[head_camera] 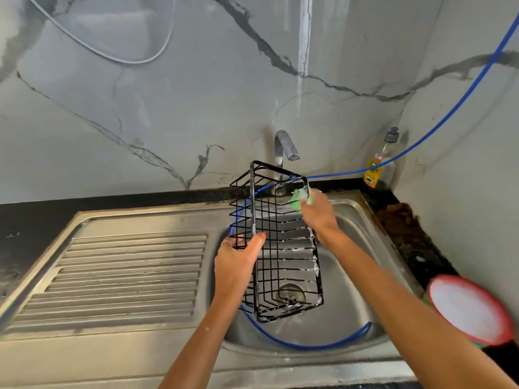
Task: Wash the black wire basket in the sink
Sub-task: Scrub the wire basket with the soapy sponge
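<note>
Against grey marble-look walls, above the steel sink (362,228), our left hand (238,265) grips the soapy black wire basket (283,248) while our right hand (318,211) pinches a green sponge (299,198) against its rim.

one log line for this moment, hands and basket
stage: scrubbing | left hand: grips black wire basket over sink | right hand: rubs green sponge on soapy top rim | faucet: no water visible
</note>
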The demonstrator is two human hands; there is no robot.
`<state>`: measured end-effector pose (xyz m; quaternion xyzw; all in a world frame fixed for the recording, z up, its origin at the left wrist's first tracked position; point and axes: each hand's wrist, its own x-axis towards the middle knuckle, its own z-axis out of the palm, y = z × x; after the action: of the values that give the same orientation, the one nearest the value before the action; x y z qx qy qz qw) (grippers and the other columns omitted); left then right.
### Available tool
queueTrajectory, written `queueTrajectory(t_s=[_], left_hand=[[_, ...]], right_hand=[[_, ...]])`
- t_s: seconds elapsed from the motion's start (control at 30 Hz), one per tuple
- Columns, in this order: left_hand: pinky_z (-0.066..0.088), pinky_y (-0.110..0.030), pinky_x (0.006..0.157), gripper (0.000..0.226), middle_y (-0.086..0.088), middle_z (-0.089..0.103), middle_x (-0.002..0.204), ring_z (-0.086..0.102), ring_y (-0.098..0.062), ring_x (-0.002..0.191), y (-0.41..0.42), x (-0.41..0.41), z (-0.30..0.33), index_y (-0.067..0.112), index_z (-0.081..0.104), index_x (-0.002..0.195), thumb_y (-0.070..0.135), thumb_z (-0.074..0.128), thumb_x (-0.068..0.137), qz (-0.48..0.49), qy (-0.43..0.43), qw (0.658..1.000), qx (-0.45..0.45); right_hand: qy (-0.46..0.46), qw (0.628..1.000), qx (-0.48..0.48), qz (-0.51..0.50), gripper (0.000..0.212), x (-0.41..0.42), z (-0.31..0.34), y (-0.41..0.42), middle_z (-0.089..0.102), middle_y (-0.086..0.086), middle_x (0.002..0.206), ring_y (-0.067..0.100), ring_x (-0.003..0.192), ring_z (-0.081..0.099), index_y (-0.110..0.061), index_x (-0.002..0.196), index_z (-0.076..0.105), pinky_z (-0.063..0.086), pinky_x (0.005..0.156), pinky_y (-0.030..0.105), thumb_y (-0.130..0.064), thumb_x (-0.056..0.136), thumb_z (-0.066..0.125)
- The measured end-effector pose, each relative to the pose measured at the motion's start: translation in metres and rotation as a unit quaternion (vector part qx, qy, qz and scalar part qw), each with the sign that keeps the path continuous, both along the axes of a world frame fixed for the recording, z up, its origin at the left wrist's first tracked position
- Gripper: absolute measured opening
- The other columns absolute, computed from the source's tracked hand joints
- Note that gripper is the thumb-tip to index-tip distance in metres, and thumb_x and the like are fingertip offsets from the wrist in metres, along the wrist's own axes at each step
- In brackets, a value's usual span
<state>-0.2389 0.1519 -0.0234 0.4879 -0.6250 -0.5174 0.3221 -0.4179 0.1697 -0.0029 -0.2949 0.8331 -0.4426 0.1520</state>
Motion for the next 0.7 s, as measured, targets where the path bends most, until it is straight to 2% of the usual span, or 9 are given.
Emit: queueTrajectory(t_s=[0.1,0.23,0.37,0.43,0.47,0.53,0.6,0.63,0.7], left_hand=[[0.051,-0.041,0.08,0.061,0.003,0.064,0.075,0.063,-0.022,0.079,-0.006,-0.003,0.002,0.015,0.062,0.079,0.071,0.057,0.056,0.032,-0.008,0.999,0.014],[0.054,-0.044,0.086,0.065,0.001,0.07,0.085,0.068,-0.021,0.086,-0.015,0.001,-0.002,0.019,0.068,0.088,0.073,0.057,0.053,0.01,-0.033,0.999,0.028],[0.057,-0.042,0.084,0.069,0.006,0.071,0.093,0.07,-0.022,0.085,-0.011,0.004,-0.006,0.019,0.067,0.092,0.074,0.053,0.052,-0.066,-0.081,0.994,0.041],[0.056,-0.038,0.081,0.074,0.005,0.071,0.097,0.069,-0.018,0.088,-0.009,0.002,-0.006,0.019,0.067,0.098,0.075,0.054,0.051,-0.082,-0.084,0.992,0.048],[0.055,-0.037,0.084,0.078,0.003,0.07,0.101,0.068,-0.016,0.091,-0.008,0.0,-0.006,0.018,0.066,0.104,0.075,0.055,0.052,-0.079,-0.081,0.993,0.043],[0.049,-0.032,0.085,0.074,0.004,0.066,0.107,0.063,-0.015,0.097,-0.006,-0.004,-0.004,0.018,0.062,0.109,0.073,0.061,0.061,-0.061,-0.082,0.994,0.024],[0.041,-0.029,0.082,0.045,0.007,0.062,0.101,0.058,-0.012,0.094,-0.006,-0.007,-0.001,0.025,0.058,0.096,0.064,0.066,0.074,-0.034,-0.074,0.997,0.009],[0.04,-0.029,0.081,0.035,0.009,0.061,0.096,0.057,-0.012,0.092,-0.006,-0.008,0.002,0.028,0.055,0.088,0.06,0.067,0.077,-0.025,-0.066,0.998,0.006],[0.04,-0.03,0.083,0.033,0.012,0.059,0.092,0.057,-0.013,0.093,-0.007,-0.007,0.006,0.03,0.052,0.083,0.059,0.067,0.079,-0.004,-0.048,0.999,-0.002]], right_hand=[[-0.013,0.999,0.04,0.019,0.025,0.022,-0.034,0.02,0.065,0.017,0.105,0.035,0.102,0.062,-0.001,0.112,0.057,0.047,0.09,0.044,-0.015,0.098,0.041],[-0.069,0.993,0.091,0.025,0.027,0.039,-0.059,0.045,0.062,0.016,0.108,0.031,0.099,0.056,-0.004,0.12,0.051,0.042,0.082,0.034,-0.015,0.098,0.04],[-0.089,0.994,0.048,-0.033,0.036,0.009,-0.037,0.02,0.06,0.015,0.119,0.03,0.108,0.057,-0.004,0.131,0.046,0.045,0.093,0.039,-0.019,0.099,0.04],[-0.092,0.994,0.014,-0.049,0.044,-0.006,-0.016,0.01,0.054,0.008,0.127,0.031,0.121,0.05,-0.005,0.141,0.038,0.04,0.097,0.035,-0.02,0.099,0.042],[-0.09,0.995,-0.004,-0.052,0.044,-0.01,-0.008,0.008,0.054,0.006,0.123,0.03,0.122,0.05,-0.004,0.14,0.039,0.041,0.093,0.031,-0.017,0.098,0.044],[-0.068,0.996,-0.035,-0.043,0.032,-0.012,-0.002,0.01,0.062,0.012,0.111,0.03,0.109,0.058,-0.001,0.124,0.054,0.045,0.076,0.03,-0.01,0.094,0.049],[-0.046,0.998,-0.035,-0.017,0.016,-0.005,-0.008,0.018,0.063,0.009,0.088,0.023,0.082,0.06,-0.002,0.101,0.061,0.041,0.06,0.028,-0.007,0.091,0.05],[-0.047,0.999,-0.018,-0.008,0.012,0.001,-0.017,0.025,0.062,0.005,0.083,0.016,0.073,0.057,-0.006,0.097,0.06,0.041,0.058,0.026,-0.008,0.092,0.05],[-0.048,0.998,0.021,0.014,0.013,0.017,-0.036,0.044,0.061,0.002,0.081,0.012,0.071,0.055,-0.013,0.094,0.058,0.047,0.066,0.03,-0.011,0.095,0.045]])
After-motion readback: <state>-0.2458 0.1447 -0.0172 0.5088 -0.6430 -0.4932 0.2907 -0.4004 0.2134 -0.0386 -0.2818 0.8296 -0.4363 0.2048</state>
